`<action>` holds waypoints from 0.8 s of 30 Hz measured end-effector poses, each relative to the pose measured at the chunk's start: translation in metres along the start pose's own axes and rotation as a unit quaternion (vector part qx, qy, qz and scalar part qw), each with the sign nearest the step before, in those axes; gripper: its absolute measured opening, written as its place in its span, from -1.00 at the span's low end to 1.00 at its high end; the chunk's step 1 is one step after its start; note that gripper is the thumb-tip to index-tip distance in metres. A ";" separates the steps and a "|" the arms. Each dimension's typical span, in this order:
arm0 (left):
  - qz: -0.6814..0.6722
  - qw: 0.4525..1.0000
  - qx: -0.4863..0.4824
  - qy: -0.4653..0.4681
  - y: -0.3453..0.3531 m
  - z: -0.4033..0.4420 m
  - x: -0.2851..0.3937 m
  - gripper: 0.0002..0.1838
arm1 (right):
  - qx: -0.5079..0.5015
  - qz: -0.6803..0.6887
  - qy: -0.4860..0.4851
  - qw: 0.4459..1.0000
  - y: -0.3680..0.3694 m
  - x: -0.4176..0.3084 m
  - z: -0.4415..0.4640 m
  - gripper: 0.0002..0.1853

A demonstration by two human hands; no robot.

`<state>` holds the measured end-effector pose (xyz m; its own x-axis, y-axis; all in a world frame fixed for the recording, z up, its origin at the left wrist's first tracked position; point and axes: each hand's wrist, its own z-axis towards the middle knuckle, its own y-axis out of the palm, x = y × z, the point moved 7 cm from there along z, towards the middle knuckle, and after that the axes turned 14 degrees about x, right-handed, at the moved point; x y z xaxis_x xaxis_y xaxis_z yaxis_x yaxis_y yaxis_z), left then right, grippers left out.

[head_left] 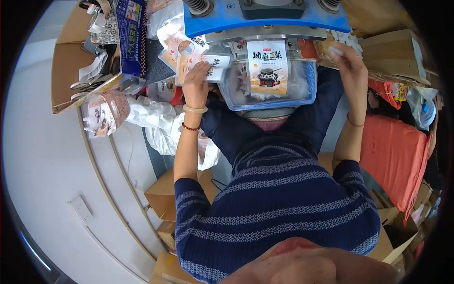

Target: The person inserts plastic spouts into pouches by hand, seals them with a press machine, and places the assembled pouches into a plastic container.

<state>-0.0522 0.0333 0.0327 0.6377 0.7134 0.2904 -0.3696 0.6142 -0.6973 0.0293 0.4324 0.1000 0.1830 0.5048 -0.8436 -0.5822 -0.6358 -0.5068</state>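
Note:
My left hand [196,80] is closed on a flat printed pouch [217,64], white with dark lettering and an orange lower part. More of these pouches [182,35] lie loosely piled just behind it. Raised on the right, my right hand [349,61] has its fingers pinched together around a small pale thing; its kind is too small to make out. Between my hands, one printed pouch [267,78] with a picture of a stone mill lies face up over a clear plastic bin [309,92]. Its top edge reaches the metal bar [265,32] of a blue machine [265,21].
The blue machine overhangs the far side of the bin. Open cardboard boxes [71,57] and a dark blue packet [132,38] stand at the left. Small white pieces [347,40] and a cardboard box [395,54] are at the right, with a red bag [392,156] nearer.

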 end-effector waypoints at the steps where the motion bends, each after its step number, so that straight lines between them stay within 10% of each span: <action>1: -0.034 0.995 -0.010 -0.094 -0.013 0.003 0.000 -0.56 | -0.036 0.064 -0.047 0.996 0.011 -0.017 -0.016 -0.72; 6: -0.310 0.853 -0.022 -0.420 -0.005 0.006 0.023 -0.83 | -0.203 0.132 -0.051 0.969 0.080 -0.063 -0.066 -0.76; 14: -0.349 0.844 -0.175 -0.366 0.007 0.028 0.079 -0.75 | -0.152 0.108 -0.335 0.924 0.075 -0.134 -0.049 -0.75; 19: -0.522 0.610 -0.355 -0.479 0.052 -0.001 0.100 -0.76 | -0.292 -0.004 -0.257 0.921 0.093 -0.088 -0.046 -0.66; 24: -0.622 0.451 -0.269 -0.581 0.105 0.004 0.100 -0.69 | -0.003 -0.139 -0.297 0.945 0.046 -0.043 -0.004 -0.68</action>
<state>-0.0298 0.1699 -0.0089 -0.7750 -0.1831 0.6048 0.2021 0.8351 0.5117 -0.0028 0.3791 0.1126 -0.1499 0.8900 -0.4306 -0.5730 -0.4331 -0.6958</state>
